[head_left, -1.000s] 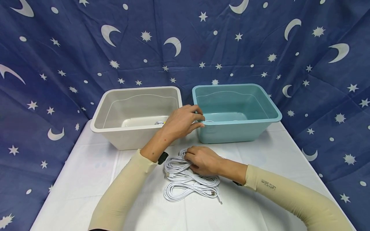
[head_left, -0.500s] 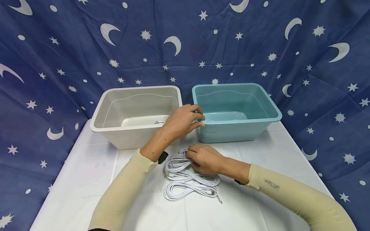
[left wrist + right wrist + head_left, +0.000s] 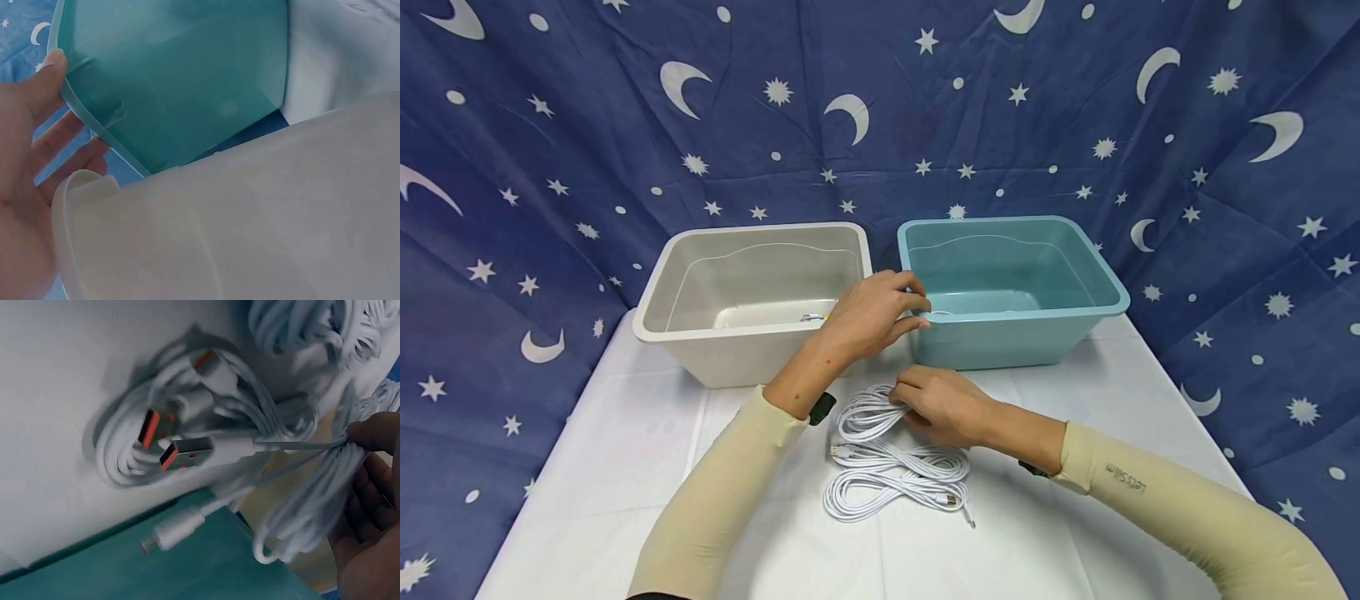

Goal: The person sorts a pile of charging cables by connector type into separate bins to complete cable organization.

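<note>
Right hand (image 3: 943,407): fingers narrow, thumb and fingertips pinching a coiled white cable (image 3: 319,500) at its gathered middle.
Coiled white cable: at the far end of the heap, in front of the gap between the 2 bins; its loops hang beside the palm in the right wrist view.
Cable ends: a larger plug (image 3: 194,453) with orange inside and a slim plug (image 3: 178,530) with a metal tip, both pointing away from the hand.
Cable heap (image 3: 940,462): more white coils on the white-covered surface (image 3: 775,533), just nearer the person than the right hand.
Left hand (image 3: 876,312): fingers bent over the near left corner of the teal bin's rim, thumb against its outside, holding it.
Teal bin (image 3: 1000,343): upright at the back right of the surface; a bit of something white shows just inside the near rim.
Grey bin (image 3: 737,367): upright to its left; a small silvery and yellow item (image 3: 812,317) lies inside, partly hidden.
Backdrop (image 3: 880,108): blue cloth with white moons and stars.
</note>
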`<state>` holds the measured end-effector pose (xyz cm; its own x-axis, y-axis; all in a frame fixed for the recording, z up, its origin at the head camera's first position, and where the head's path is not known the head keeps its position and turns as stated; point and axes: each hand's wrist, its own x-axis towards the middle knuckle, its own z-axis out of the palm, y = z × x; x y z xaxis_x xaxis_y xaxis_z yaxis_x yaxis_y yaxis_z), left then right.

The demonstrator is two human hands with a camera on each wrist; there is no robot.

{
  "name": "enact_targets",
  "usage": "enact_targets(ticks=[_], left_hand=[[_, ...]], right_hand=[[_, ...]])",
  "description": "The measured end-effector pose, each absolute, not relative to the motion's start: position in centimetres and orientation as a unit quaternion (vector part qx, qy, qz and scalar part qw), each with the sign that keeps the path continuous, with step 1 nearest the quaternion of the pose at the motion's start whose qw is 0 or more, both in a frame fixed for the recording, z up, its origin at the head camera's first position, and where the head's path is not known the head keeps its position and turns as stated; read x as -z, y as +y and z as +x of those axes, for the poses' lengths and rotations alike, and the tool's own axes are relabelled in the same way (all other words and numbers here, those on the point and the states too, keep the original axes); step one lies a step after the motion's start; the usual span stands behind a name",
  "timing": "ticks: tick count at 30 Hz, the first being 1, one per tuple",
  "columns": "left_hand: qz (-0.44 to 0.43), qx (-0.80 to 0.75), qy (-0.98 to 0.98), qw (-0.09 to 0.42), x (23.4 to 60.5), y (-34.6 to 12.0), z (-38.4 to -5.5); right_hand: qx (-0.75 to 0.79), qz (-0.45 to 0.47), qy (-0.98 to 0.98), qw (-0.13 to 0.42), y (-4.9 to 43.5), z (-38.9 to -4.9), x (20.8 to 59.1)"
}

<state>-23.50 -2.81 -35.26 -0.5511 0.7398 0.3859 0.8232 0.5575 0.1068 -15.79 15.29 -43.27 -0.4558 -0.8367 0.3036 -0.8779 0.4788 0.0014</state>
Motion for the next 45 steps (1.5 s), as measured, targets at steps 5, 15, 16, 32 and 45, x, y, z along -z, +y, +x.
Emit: enact_targets(ticks=[5, 15, 16, 32, 45], left_hand=[[-0.451, 0.138, -0.869, 0.15, 35.2, -2.8, -23.6], [-0.451, 0.129, -0.87, 0.153, 35.2, -2.8, -23.6], [-0.451, 0.13, -0.87, 0.153, 35.2, -2.8, -23.6], [-0.452, 0.137, -0.869, 0.149, 35.2, -2.7, -23.5], [-0.448, 0.136, -0.872, 0.143, 35.0, -2.8, -23.5]], right_hand=[[-0.093, 0.504, -0.847, 0.142, 16.0, -15.9, 42.0], [-0.118, 0.519, -0.831, 0.159, 17.1, -15.7, 40.8], [-0.117, 0.52, -0.831, 0.158, 17.2, -15.7, 40.6], [-0.104, 0.527, -0.822, 0.187, 19.0, -14.8, 37.3], [-0.083, 0.535, -0.82, 0.184, 20.1, -14.5, 34.8]])
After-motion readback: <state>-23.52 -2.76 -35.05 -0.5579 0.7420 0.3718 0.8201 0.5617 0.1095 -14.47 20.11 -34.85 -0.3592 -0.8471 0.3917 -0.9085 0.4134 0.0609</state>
